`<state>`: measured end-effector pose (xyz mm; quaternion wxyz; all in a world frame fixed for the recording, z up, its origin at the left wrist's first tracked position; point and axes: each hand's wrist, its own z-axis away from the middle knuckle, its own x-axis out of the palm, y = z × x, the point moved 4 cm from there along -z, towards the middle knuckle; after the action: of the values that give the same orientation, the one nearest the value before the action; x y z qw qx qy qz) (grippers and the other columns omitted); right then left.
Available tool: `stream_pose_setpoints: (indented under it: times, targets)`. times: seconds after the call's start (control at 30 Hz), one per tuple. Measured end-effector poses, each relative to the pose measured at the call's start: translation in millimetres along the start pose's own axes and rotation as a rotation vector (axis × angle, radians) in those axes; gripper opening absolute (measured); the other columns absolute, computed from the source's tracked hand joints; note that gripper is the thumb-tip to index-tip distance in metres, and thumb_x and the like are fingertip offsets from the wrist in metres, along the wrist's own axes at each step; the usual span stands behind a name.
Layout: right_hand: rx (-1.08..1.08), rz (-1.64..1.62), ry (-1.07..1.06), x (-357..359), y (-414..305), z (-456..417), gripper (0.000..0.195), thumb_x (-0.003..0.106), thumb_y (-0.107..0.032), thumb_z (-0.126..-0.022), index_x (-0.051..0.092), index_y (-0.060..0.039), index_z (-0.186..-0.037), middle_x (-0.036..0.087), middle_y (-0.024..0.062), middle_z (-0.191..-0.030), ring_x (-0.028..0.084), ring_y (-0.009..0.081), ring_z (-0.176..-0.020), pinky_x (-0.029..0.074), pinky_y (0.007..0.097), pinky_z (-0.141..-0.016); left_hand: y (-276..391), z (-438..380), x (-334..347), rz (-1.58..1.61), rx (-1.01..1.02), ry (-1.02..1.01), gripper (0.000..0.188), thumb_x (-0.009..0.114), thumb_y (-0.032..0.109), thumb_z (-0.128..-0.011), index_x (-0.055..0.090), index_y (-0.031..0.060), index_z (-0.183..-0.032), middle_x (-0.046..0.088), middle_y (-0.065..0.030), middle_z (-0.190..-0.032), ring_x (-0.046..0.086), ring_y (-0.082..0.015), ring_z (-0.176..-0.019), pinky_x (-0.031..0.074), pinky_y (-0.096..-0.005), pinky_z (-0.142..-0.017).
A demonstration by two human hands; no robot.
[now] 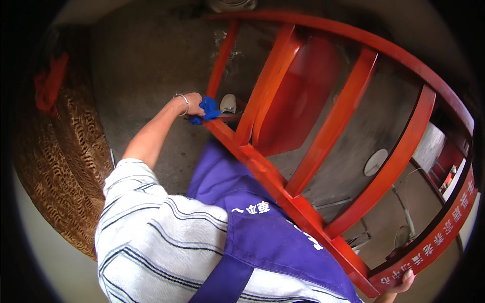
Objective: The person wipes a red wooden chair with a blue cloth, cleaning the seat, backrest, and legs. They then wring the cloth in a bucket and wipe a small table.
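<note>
A red-painted wooden chair [314, 223] is held tilted across the front of my body, its ladder back towards me. Its red seat panel [299, 94] shows between the rungs. My left hand [195, 104] grips a bunched blue cloth [208, 108] against the end of the near side rail. At the lower right my right hand [403, 284] holds the chair's top rail [424, 250], which bears white writing. Part of that hand is hidden behind the rail. A purple apron [280, 238] covers my front, close against the chair.
A brown patterned couch cover [64, 178] lies to the left, with a red bag or cloth [51, 85] on it. My light shoe [228, 103] is on the dark concrete floor [151, 60]. A round white object [375, 162] and metal legs [333, 203] lie beyond the chair.
</note>
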<state>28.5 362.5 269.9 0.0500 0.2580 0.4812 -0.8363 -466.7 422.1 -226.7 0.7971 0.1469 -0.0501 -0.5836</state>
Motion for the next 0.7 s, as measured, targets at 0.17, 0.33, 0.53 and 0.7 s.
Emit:
stream_pose_setpoints:
  times: [0.17, 0.33, 0.53, 0.7]
  targets:
    - [0.005, 0.024, 0.037, 19, -10, 3, 0.068, 0.052, -0.037, -0.073, 0.039, 0.0086, -0.122, 0.053, 0.0193, -0.106, 0.056, 0.0266, -0.076, 0.046, 0.0342, -0.063, 91, 27, -54, 0.371, 0.425, 0.461, 0.026, 0.066, 0.015, -0.073, 0.062, -0.0017, -0.093, 0.065, -0.0141, -0.081, 0.064, -0.0201, -0.08, 0.051, -0.0341, -0.072]
    - [-0.019, 0.038, 0.032, 35, -14, -3, 0.067, 0.053, -0.037, -0.072, 0.042, 0.0084, -0.119, 0.054, 0.0184, -0.101, 0.057, 0.0265, -0.072, 0.047, 0.034, -0.06, 165, -26, -113, 1.945, 0.92, 0.082, 0.029, 0.059, 0.016, -0.084, 0.059, -0.0034, -0.105, 0.066, -0.0092, -0.094, 0.063, -0.0206, -0.087, 0.053, -0.0331, -0.077]
    - [-0.015, 0.045, 0.067, 29, -12, 4, 0.057, 0.053, -0.032, -0.074, 0.045, 0.0054, -0.116, 0.056, 0.0173, -0.099, 0.058, 0.0282, -0.073, 0.049, 0.0379, -0.058, 162, -8, -89, 1.323, 0.789, 0.654, 0.036, 0.063, 0.023, -0.083, 0.06, 0.0004, -0.111, 0.064, -0.0029, -0.092, 0.055, -0.0095, -0.081, 0.046, -0.0266, -0.075]
    - [-0.005, 0.018, 0.09, 0, -1, 4, 0.046, 0.054, -0.024, -0.076, 0.049, 0.0017, -0.113, 0.058, 0.0163, -0.099, 0.059, 0.0304, -0.075, 0.051, 0.0428, -0.056, 104, 39, 31, 0.97, 0.595, 0.368, 0.026, 0.058, 0.015, -0.086, 0.058, 0.0035, -0.11, 0.059, 0.0022, -0.093, 0.051, -0.0057, -0.084, 0.045, -0.0244, -0.077]
